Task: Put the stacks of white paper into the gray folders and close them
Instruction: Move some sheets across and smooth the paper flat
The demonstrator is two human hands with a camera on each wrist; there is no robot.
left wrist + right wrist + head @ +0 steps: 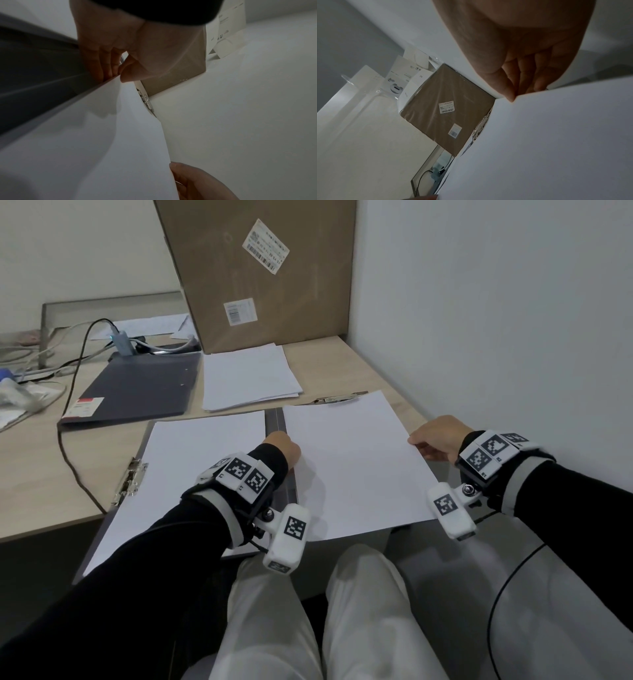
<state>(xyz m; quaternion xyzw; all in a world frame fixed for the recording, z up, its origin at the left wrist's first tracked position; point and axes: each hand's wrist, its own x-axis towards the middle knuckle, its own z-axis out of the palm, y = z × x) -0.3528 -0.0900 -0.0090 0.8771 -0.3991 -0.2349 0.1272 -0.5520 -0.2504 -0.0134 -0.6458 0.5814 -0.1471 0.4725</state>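
Observation:
An open gray folder [276, 419] lies at the table's near edge, with a white sheet stack [191, 470] on its left half. Over its right half is a second white paper stack [356, 467]. My left hand [284, 445] pinches that stack's left edge near the spine, thumb over fingers [120, 73] on the paper [85, 148]. At the stack's right edge my right hand [424, 445] pinches it, fingertips [518, 88] meeting on the sheet [547, 142]. A metal clip [337, 398] shows at the stack's far end. Farther back lie a closed gray folder [137, 385] and a loose paper stack [248, 376].
A tall cardboard box [260, 268] leans against the wall behind the papers. Cables and a small adapter [120, 342] lie at the back left. The white wall [496, 320] stands close on the right. Another clip [132, 481] sits at the open folder's left edge. My knees are below.

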